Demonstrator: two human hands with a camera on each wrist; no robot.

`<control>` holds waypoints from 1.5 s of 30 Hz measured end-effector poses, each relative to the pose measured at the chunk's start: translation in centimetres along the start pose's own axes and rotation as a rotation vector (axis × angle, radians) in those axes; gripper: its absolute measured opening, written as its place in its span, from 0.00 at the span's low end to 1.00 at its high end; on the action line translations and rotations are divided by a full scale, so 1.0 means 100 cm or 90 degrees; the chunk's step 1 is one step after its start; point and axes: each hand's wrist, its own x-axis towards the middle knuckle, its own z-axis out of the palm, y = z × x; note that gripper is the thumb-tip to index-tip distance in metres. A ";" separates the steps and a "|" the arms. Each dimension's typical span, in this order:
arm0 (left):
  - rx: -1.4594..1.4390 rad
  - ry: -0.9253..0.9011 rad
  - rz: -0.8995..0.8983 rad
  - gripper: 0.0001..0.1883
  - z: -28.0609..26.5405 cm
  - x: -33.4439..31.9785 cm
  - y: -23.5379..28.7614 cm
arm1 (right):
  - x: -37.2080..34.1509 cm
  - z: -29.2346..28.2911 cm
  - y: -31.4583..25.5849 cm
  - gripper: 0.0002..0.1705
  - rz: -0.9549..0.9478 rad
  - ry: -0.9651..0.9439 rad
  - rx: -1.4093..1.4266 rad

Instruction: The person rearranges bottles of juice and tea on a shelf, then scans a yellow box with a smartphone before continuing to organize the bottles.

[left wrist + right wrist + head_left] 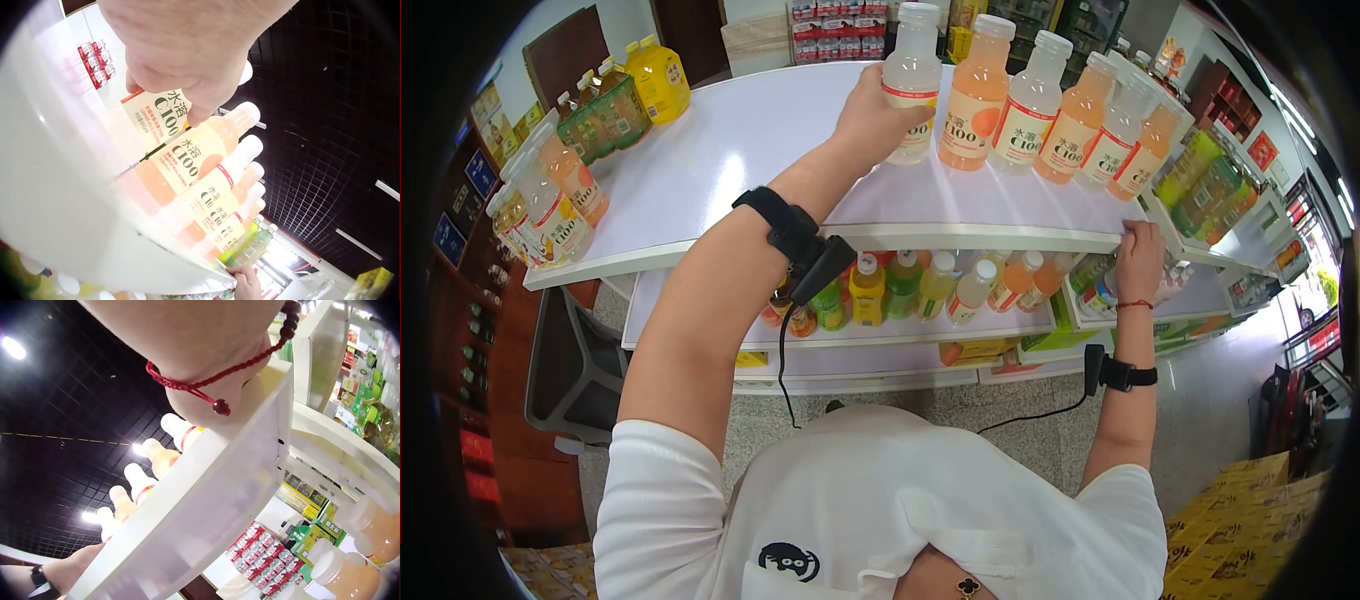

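My left hand [885, 118] grips a bottle of cloudy pale drink [911, 90] with a white cap and a C100 label, at the left end of a row. The bottle stands upright on the white curved counter [730, 130], fingers and thumb around its label. Right beside it is an orange C100 bottle [974, 95]. Further right stand a pale bottle [1030, 100] and more, pale and orange in turn. My right hand [1139, 262] rests on the counter's front edge near its right end; in the right wrist view its fingers are hidden behind the wrist.
At the counter's left end stand wrapped C100 bottles [560, 220], a green multipack [605, 120] and yellow jugs [657, 80]. Below, a shelf holds several drink bottles [867, 290]. A dark chair [575, 360] stands at the left, yellow cartons [1240, 520] at the lower right.
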 end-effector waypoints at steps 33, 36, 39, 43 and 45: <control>0.018 -0.022 -0.018 0.39 0.001 -0.002 0.005 | -0.002 0.001 0.000 0.08 -0.001 0.020 0.000; 0.030 -0.052 -0.054 0.38 -0.004 -0.007 0.013 | -0.001 0.000 -0.002 0.08 0.003 0.018 -0.001; 0.050 -0.073 -0.088 0.35 -0.007 -0.010 0.009 | -0.002 0.000 -0.002 0.08 0.005 0.017 -0.005; 0.029 -0.123 -0.081 0.31 -0.006 -0.005 -0.004 | -0.002 0.000 -0.004 0.08 -0.007 0.027 -0.001; 0.028 -0.123 -0.069 0.30 -0.006 -0.005 -0.006 | -0.002 0.000 -0.003 0.08 -0.005 0.024 0.001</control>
